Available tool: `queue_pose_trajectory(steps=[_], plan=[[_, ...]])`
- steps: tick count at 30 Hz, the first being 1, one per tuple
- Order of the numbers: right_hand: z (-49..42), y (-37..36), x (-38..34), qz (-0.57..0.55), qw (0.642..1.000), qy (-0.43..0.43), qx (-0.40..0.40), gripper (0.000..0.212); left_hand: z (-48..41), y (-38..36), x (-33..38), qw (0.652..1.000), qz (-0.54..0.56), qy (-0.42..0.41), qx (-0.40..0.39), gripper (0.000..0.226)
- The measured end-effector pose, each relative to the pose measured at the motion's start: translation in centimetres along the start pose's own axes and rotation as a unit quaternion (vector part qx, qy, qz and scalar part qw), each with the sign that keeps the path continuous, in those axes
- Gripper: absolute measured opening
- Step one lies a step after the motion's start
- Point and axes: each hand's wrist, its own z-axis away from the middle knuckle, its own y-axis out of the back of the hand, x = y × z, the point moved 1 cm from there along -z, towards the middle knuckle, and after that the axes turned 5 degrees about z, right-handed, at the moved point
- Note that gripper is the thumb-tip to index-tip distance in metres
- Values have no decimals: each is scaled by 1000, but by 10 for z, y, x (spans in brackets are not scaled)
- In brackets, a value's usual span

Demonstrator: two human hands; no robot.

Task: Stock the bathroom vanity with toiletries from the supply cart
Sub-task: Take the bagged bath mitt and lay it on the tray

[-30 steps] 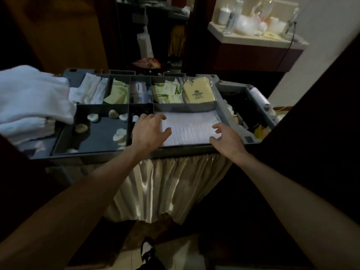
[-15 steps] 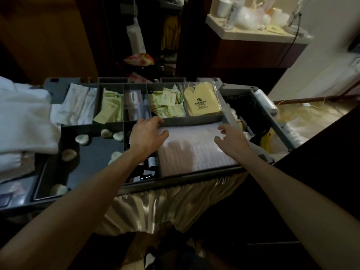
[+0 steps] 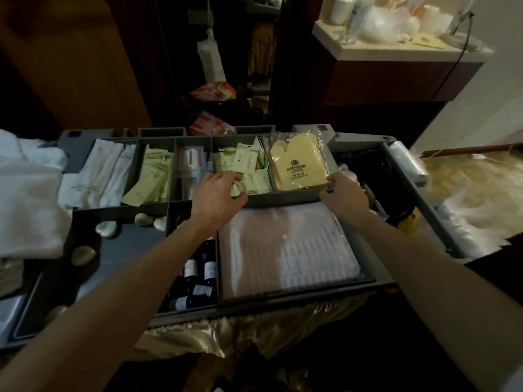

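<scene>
Dim room, dark wood cabinetry behind. Pale-topped bench (image 3: 396,53) at upper right, well apart from the cart, carries bottles and white crockery; whether it is the vanity, cannot tell.

Grey plastic supply cart (image 3: 283,297) fills the foreground, its top divided into compartments. Folded white towels (image 3: 28,193) heaped at its left end. Flat white plastic-wrapped pack (image 3: 285,250) fills the large near compartment. Yellow mitt-shaped pack in clear wrap (image 3: 297,168) lies in the far right compartment. Pale green sachets (image 3: 249,168) are piled in the compartment just left of it. Small dark bottles with white labels (image 3: 201,273) lie in the narrow near compartment, beside the left forearm.

Left hand (image 3: 218,196) over the sachets, fingers curved in a loose C above the pile; whether they pinch one, cannot tell. Right hand (image 3: 343,196) at the near right corner of the yellow pack, thumb on the wrap, fingers curled round the edge: reads as a pinch.

Progress, as judged: early. Picking step in hand; nothing lifted clear of the cart. Lifting, carrying and setting out are all left.
</scene>
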Motion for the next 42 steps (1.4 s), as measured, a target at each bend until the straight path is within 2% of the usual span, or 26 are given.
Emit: queue_pose_trajectory(steps=[13, 16, 20, 23, 30, 33, 35, 37, 40, 42], plan=[[-71, -7, -6, 69, 997, -25, -6, 48, -43, -23, 7, 1000, -14, 14, -3, 40], [-78, -10, -7, 45, 998, -39, 4, 52, -46, -25, 3, 1000, -18, 18, -4, 40], [-87, -4, -14, -22, 998, -53, 4, 46, -51, -27, -1, 1000, -21, 18, -4, 39], [-99, -5, -14, -52, 997, -59, -14, 40, -52, -29, -1, 1000, -22, 21, -10, 39], [-112, -7, -18, -10, 998, -31, -62, 28, -47, -35, -5, 999, -24, 30, -10, 38], [-119, -2, -17, -16, 991, -42, -127, 16, -45, -35, -10, 999, -26, 30, -9, 38], [-121, 9, -16, -19, 979, -61, -195, 12, -44, -36, -13, 999, -19, 27, -6, 37], [-123, 21, -11, -2, 971, -73, -227, 11, -43, -37, -16, 999, -13, 29, -3, 36], [-131, 26, 4, -13, 975, -84, -204, 26, -42, -43, -17, 999, -15, 41, -9, 36], [-133, 20, 12, -68, 978, -103, -166, 30, -42, -47, -16, 999, -9, 44, -18, 36]])
